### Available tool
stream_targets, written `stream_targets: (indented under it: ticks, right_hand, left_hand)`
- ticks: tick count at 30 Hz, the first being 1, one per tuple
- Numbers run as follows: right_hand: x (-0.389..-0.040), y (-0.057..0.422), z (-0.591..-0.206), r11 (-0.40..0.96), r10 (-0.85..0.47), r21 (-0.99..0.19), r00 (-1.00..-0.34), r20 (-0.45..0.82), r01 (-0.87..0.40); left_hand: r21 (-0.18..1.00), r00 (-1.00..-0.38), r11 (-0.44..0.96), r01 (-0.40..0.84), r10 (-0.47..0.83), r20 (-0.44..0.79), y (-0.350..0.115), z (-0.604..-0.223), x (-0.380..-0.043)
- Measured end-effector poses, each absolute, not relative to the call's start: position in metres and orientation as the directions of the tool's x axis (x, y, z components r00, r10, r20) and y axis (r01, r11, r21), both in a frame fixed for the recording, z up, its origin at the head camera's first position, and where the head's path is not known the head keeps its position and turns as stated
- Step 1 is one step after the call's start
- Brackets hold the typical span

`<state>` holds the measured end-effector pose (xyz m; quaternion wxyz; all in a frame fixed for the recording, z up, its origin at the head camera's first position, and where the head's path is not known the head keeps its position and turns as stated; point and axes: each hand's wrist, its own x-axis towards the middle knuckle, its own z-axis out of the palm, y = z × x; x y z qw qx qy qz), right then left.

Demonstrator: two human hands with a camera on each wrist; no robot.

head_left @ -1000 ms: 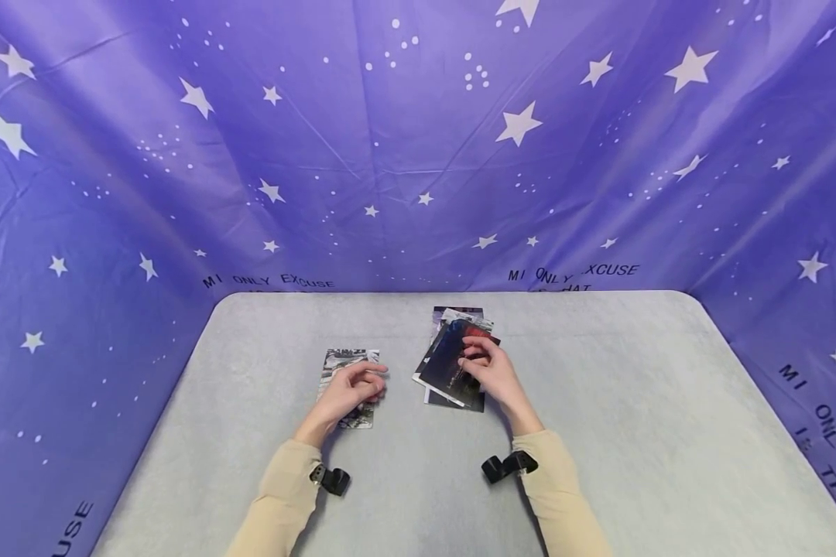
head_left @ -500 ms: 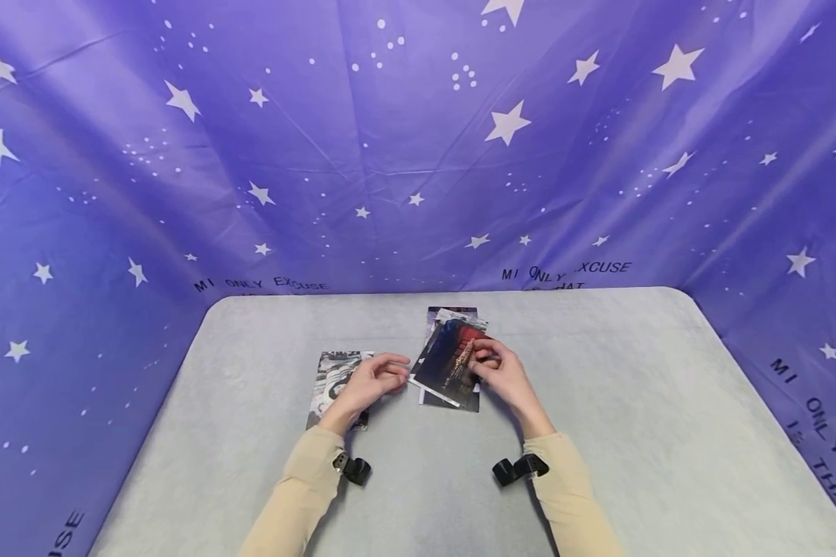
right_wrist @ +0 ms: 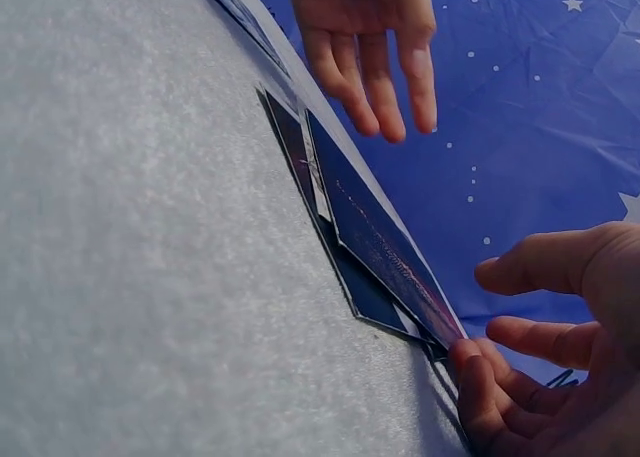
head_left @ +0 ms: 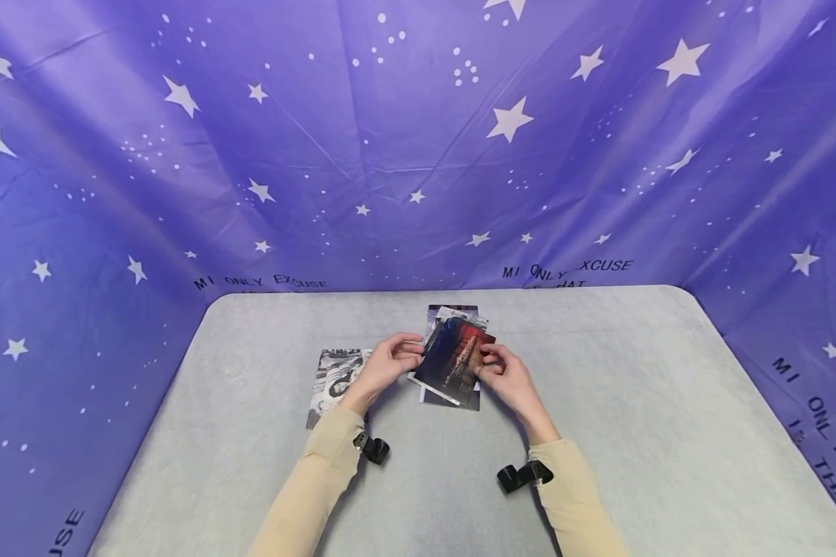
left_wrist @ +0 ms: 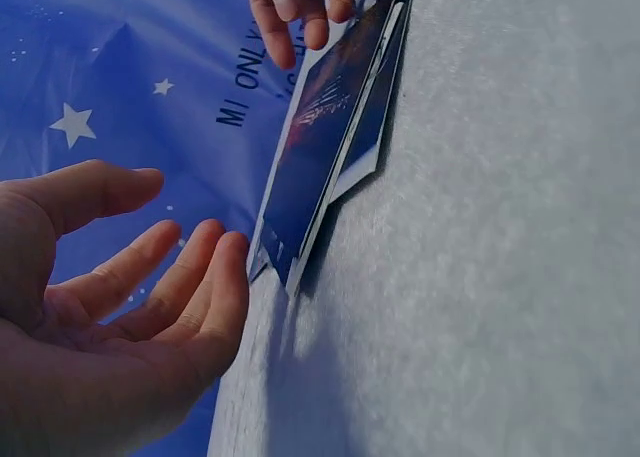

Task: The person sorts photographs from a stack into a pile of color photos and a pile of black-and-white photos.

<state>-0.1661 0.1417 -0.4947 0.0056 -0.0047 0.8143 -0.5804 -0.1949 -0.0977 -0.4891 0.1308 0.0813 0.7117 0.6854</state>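
Your left hand [head_left: 390, 363], loosely open and empty, sits at nine o'clock of the picture pile [head_left: 446, 360] on the surface [head_left: 634, 402], your right hand [head_left: 512, 379] at three; work looks partway, the pile gathered but askew, one loose picture [head_left: 330, 387] apart at your eleven. The left wrist view leaves left-hand contact uncertain. In the right wrist view, your right fingertips touch the pile, thumb clear, gripping nothing visible; no container shows.

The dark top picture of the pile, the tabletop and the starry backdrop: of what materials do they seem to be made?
Top picture: probably stiff paper or thin card, smooth; it shows a thin pale edge and keeps flat.
Tabletop: mottled grey, matte; laminate or a cover, I cannot tell.
Backdrop: likely printed fabric, slightly shiny, with soft folds and creases.
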Motion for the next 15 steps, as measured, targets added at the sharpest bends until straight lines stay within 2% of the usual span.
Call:
stream_targets:
  ticks: [8,15]
  right_hand:
    - [-0.1621,0.1374,-0.4975,0.396,-0.003,-0.918,-1.000,-0.011,0.008]
    - [-0.1608,0.1379,-0.4975,0.447,0.043,-0.893,-0.999,-0.026,0.043]
  left_hand:
    - [0.996,-0.947,0.026,-0.091,0.308,-0.095,-0.0908,-0.4941,-0.1997]
    - [0.997,-0.954,0.045,-0.062,0.290,-0.073,-0.0881,-0.4973,-0.1995]
